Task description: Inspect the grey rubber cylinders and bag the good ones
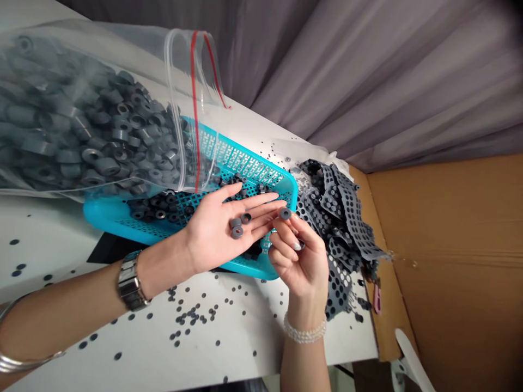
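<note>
My left hand (218,226) is palm up with its fingers stretched out, over the blue plastic basket (288,190). Three small grey ring-shaped rubber bushings (237,232) lie loose on that palm. Beside its fingertips, my right hand (302,250) pinches another grey rubber bushing (285,213) between thumb and finger, its round hole facing up. More bushings (161,212) lie in the basket, partly hidden by my left hand. A clear zip bag (180,49) with red stripes, filled with many grey bushings (106,147), overlaps the basket's left part.
Punched grey rubber sheets (347,212) are heaped right of the basket. Small dark discs (192,316) are scattered over the white table (155,354). A cardboard panel (449,234) stands at the right, with a pink clip (376,299) near it. Grey curtains (347,65) hang behind.
</note>
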Demonstrator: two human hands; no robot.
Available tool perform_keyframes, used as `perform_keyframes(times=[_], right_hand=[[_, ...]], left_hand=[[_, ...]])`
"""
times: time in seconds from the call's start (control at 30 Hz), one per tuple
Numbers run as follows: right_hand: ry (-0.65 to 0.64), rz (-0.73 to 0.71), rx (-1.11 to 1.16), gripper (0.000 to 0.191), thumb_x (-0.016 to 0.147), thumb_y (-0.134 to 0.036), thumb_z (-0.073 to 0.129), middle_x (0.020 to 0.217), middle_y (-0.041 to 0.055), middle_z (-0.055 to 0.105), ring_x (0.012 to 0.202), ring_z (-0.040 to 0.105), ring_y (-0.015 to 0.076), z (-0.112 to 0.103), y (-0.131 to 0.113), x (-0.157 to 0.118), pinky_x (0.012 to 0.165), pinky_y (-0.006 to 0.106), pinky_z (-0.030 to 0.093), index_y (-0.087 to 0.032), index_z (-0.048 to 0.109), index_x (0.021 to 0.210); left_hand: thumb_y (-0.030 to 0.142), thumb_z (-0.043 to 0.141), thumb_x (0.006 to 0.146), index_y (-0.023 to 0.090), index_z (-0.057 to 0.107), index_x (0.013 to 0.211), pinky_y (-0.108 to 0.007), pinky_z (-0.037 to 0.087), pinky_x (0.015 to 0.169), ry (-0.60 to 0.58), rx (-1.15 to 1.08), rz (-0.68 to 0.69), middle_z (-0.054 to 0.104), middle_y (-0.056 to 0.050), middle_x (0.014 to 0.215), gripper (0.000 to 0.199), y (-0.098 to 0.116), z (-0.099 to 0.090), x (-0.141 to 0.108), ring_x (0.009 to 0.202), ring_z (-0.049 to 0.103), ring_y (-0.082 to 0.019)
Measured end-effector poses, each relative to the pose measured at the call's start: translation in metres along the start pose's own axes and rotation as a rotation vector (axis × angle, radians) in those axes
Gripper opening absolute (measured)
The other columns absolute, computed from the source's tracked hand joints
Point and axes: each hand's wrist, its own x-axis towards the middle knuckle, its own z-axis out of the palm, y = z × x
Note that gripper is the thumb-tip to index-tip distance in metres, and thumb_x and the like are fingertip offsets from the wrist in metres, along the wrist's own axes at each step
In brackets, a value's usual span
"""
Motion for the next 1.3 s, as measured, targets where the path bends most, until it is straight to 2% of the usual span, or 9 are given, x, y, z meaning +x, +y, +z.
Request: perform_keyframes(times=[0.13,0.33,0.53,0.6,0.77,0.9,1.0,1.1,1.3], right_hand=[[-0.008,0.011,0.052,0.013,0.086,-0.022,0.054,0.051,-0.0101,0.03,0.04,0.012,0.0037,-0.002,0.0,0.001,0.034,0.011,0.019,-0.017,0.053,0.074],[-0.002,0.01,0.056,0.026,0.086,-0.025,0.051,0.054,-0.0075,0.038,0.04,0.018,0.003,0.002,0.001,0.001,0.033,0.01,0.019,-0.018,0.04,0.064],[0.004,-0.03,0.059,0.009,0.076,-0.014,0.052,0.056,-0.0074,0.045,0.038,0.019,0.0015,0.001,0.002,0.002,0.032,0.009,0.022,-0.018,0.047,0.069],[-0.005,-0.024,0.058,0.005,0.076,-0.017,0.052,0.06,-0.0059,0.05,0.037,0.02,0.001,-0.001,0.001,0.003,0.03,0.009,0.021,-0.018,0.051,0.071],[0.067,-0.042,0.02,0.017,0.083,-0.034,0.058,0.066,-0.0034,0.057,0.038,0.027,0.001,-0.003,0.003,0.006,0.027,0.008,0.017,-0.019,0.059,0.075],[0.167,-0.168,-0.264,0.008,0.081,-0.029,0.066,0.054,-0.0089,0.047,0.036,0.022,0.0014,0.001,0.008,0.005,0.029,0.01,0.018,-0.023,0.066,0.086],[0.264,-0.402,-0.745,0.006,0.082,-0.026,0.067,0.055,-0.0066,0.054,0.045,0.04,0.0046,0.006,0.012,0.001,0.043,0.015,0.037,-0.024,0.071,0.086],[0.308,-0.544,-1.194,0.006,0.082,-0.023,0.068,0.08,-0.0014,0.07,0.065,0.056,0.0095,0.01,0.014,-0.002,0.065,0.022,0.047,-0.023,0.074,0.084],[0.34,-0.581,-1.403,0.01,0.079,-0.025,0.071,0.068,-0.0042,0.064,0.056,0.047,0.009,0.01,0.019,0.001,0.057,0.023,0.041,-0.021,0.071,0.088]], left_hand=[[0.036,0.038,0.093,0.0,0.047,0.136,-0.033,0.039,0.107,-0.005,0.006,-0.005,0.057,-0.022,0.133,0.057,0.0,0.001,-0.001,0.124,0.055,-0.025],[0.037,0.039,0.092,0.001,0.045,0.137,-0.032,0.038,0.108,-0.013,0.019,-0.007,0.055,-0.022,0.136,0.058,0.0,0.0,0.0,0.126,0.053,-0.025],[0.037,0.039,0.093,0.0,0.047,0.135,-0.032,0.038,0.108,-0.041,0.003,-0.007,0.056,-0.022,0.134,0.057,0.0,-0.002,0.0,0.125,0.054,-0.025],[0.038,0.039,0.092,0.001,0.049,0.134,-0.033,0.037,0.109,-0.04,0.011,-0.002,0.055,-0.022,0.135,0.056,0.0,-0.003,0.0,0.126,0.052,-0.025],[0.038,0.041,0.092,0.002,0.049,0.134,-0.033,0.037,0.109,-0.021,0.012,0.009,0.056,-0.021,0.135,0.056,0.0,-0.004,0.001,0.126,0.052,-0.025],[0.037,0.039,0.092,0.002,0.05,0.134,-0.032,0.038,0.107,-0.015,0.0,0.019,0.053,-0.022,0.137,0.056,-0.001,-0.005,0.001,0.129,0.049,-0.025],[0.038,0.04,0.092,0.002,0.048,0.134,-0.032,0.034,0.109,-0.011,0.028,0.025,0.05,-0.021,0.14,0.056,0.0,-0.006,0.0,0.132,0.046,-0.025],[0.04,0.041,0.092,0.004,0.048,0.135,-0.03,0.032,0.11,-0.012,0.069,0.016,0.05,-0.02,0.141,0.057,0.001,-0.005,0.0,0.131,0.046,-0.023],[0.041,0.041,0.091,0.005,0.046,0.137,-0.029,0.04,0.101,-0.019,0.076,0.009,0.052,-0.018,0.14,0.058,0.001,-0.005,0.0,0.128,0.049,-0.022]])
